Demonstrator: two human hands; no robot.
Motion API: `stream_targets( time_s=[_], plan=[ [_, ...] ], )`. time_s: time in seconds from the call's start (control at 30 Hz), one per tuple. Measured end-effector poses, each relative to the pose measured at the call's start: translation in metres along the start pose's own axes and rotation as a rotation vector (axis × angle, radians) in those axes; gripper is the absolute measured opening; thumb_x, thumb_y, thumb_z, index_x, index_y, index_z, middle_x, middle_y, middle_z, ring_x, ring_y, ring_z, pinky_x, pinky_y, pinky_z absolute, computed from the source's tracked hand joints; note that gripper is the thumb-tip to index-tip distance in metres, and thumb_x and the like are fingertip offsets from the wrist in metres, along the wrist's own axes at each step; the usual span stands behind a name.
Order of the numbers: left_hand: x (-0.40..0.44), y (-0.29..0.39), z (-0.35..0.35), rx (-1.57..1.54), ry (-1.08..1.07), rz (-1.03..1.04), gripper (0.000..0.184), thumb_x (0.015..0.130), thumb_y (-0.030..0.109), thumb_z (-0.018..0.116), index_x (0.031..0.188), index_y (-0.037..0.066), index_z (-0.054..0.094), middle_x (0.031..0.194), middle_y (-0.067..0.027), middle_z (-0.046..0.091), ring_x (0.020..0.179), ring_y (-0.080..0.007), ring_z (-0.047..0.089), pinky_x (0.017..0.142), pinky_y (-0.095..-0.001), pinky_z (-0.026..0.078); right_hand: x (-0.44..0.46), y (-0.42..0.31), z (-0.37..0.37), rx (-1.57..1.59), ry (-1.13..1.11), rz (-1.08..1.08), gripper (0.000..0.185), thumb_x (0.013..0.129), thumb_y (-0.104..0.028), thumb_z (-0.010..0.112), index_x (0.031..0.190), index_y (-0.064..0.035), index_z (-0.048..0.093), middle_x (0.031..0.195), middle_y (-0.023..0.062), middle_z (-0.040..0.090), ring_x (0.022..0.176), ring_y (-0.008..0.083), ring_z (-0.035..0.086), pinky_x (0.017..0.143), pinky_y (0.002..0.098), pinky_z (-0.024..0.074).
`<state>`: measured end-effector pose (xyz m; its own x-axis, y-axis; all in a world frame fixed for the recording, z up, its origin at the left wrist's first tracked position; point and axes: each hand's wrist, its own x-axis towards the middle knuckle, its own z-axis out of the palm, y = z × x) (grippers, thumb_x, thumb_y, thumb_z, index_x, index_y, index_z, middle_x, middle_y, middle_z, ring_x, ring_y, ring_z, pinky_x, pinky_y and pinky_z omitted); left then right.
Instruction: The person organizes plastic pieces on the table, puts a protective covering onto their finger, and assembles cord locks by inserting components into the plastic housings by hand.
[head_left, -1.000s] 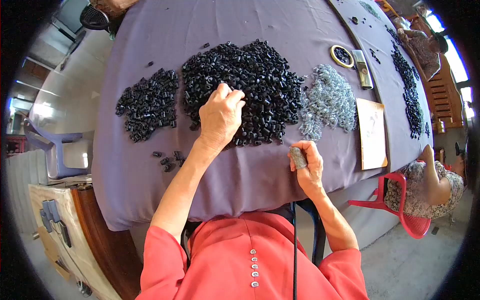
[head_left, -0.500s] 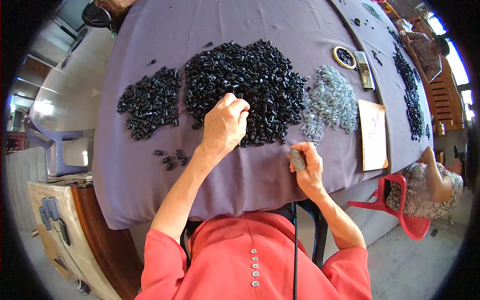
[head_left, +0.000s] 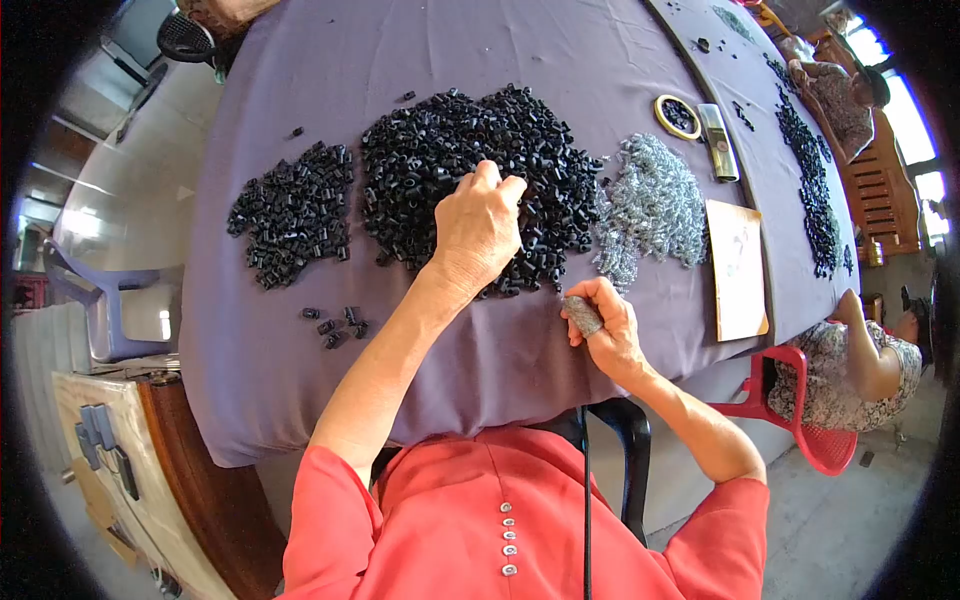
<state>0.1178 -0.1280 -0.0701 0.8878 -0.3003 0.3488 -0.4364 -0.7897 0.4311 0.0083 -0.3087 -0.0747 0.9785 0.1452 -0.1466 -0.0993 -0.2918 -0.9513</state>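
My left hand [head_left: 480,225] reaches over a large heap of small black plastic tube-shaped pieces [head_left: 450,140]. Its fingers are bent down among the pieces, and the fingertips are hidden. My right hand [head_left: 618,335] is closed just above the purple cloth near the front of the heap. A grey wrap [head_left: 583,315] covers one of its digits. Whatever those fingers may pinch is too small to make out. Just beyond that hand lies a pile of small clear or silvery coiled pieces [head_left: 655,205].
A smaller black pile [head_left: 295,215] and several loose black pieces [head_left: 335,325] lie left. On the right are a tape roll [head_left: 678,117], a clear-cased item [head_left: 718,143] and a paper-covered board [head_left: 736,270]. Someone sits by a red chair [head_left: 790,405]; another person [head_left: 840,105] is farther back.
My left hand has moved right and slightly up over the black heap. My right hand has shifted a little left and stays closed. The whole view has moved slightly.
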Motion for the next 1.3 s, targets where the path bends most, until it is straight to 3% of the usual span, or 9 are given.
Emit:
stream_targets(
  time_s=[0.07, 0.27, 0.5, 0.73, 1.0, 1.2, 1.3],
  plan=[
    [-0.001, -0.001, 0.000, -0.006, -0.014, -0.028, 0.018, 0.076, 0.008, 0.062, 0.093, 0.010, 0.059, 0.084, -0.0082, 0.053, 0.080, -0.0242, 0.059, 0.068, -0.0333, 0.050, -0.003, 0.005, 0.003, -0.013, 0.030, -0.055, 0.016, 0.083, 0.007, 0.044, 0.097, 0.0001, 0.049, 0.073, 0.0052, 0.056, 0.059, 0.0097, 0.053, 0.055, 0.0238, 0.0455],
    [-0.012, -0.007, 0.001, -0.078, 0.044, -0.033, 0.003, 0.078, 0.011, 0.059, 0.078, 0.008, 0.058, 0.081, -0.0064, 0.053, 0.075, -0.0246, 0.059, 0.064, -0.0338, 0.048, -0.007, 0.011, 0.005, 0.008, 0.099, -0.105, 0.018, 0.082, 0.008, 0.044, 0.097, 0.0002, 0.050, 0.070, 0.0052, 0.056, 0.058, 0.0096, 0.053, 0.055, 0.0234, 0.0454],
    [-0.010, -0.008, -0.012, -0.173, 0.058, -0.095, 0.004, 0.076, 0.008, 0.060, 0.081, 0.007, 0.061, 0.081, -0.0066, 0.055, 0.076, -0.0247, 0.059, 0.065, -0.0352, 0.048, -0.007, 0.013, 0.008, 0.002, 0.123, -0.132, 0.022, 0.079, 0.011, 0.043, 0.097, 0.0004, 0.050, 0.069, 0.0054, 0.056, 0.057, 0.0097, 0.053, 0.055, 0.0227, 0.0451],
    [0.014, -0.003, 0.007, -0.104, 0.036, 0.053, 0.010, 0.074, 0.009, 0.065, 0.083, 0.009, 0.062, 0.086, -0.0111, 0.054, 0.075, -0.0272, 0.060, 0.065, -0.0358, 0.050, -0.006, 0.015, 0.012, 0.026, 0.169, -0.144, 0.019, 0.081, 0.010, 0.043, 0.096, 0.0008, 0.050, 0.071, 0.0054, 0.056, 0.058, 0.0097, 0.054, 0.055, 0.0226, 0.0452],
    [0.001, -0.012, 0.005, -0.122, 0.067, 0.010, 0.008, 0.076, 0.013, 0.064, 0.076, 0.008, 0.058, 0.080, -0.0085, 0.054, 0.071, -0.0267, 0.060, 0.060, -0.0363, 0.048, -0.008, 0.016, 0.011, 0.017, 0.157, -0.130, 0.019, 0.080, 0.010, 0.044, 0.096, 0.0003, 0.050, 0.071, 0.0051, 0.057, 0.057, 0.0097, 0.054, 0.055, 0.0229, 0.0452],
    [0.003, -0.002, 0.003, -0.267, 0.097, -0.004, 0.007, 0.076, 0.012, 0.064, 0.080, 0.008, 0.060, 0.082, -0.0068, 0.055, 0.071, -0.0261, 0.059, 0.061, -0.0363, 0.048, -0.008, 0.015, 0.012, 0.010, 0.171, -0.155, 0.024, 0.077, 0.012, 0.041, 0.096, 0.0000, 0.050, 0.069, 0.0050, 0.056, 0.057, 0.0099, 0.054, 0.055, 0.0229, 0.0450],
    [0.008, 0.006, 0.007, -0.195, 0.068, 0.027, 0.010, 0.076, 0.012, 0.064, 0.084, 0.008, 0.061, 0.085, -0.0081, 0.056, 0.074, -0.0264, 0.060, 0.064, -0.0358, 0.048, -0.008, 0.018, 0.011, -0.017, 0.171, -0.148, 0.024, 0.077, 0.012, 0.041, 0.097, 0.0000, 0.050, 0.068, 0.0051, 0.056, 0.057, 0.0102, 0.054, 0.055, 0.0231, 0.0450]
  ],
)
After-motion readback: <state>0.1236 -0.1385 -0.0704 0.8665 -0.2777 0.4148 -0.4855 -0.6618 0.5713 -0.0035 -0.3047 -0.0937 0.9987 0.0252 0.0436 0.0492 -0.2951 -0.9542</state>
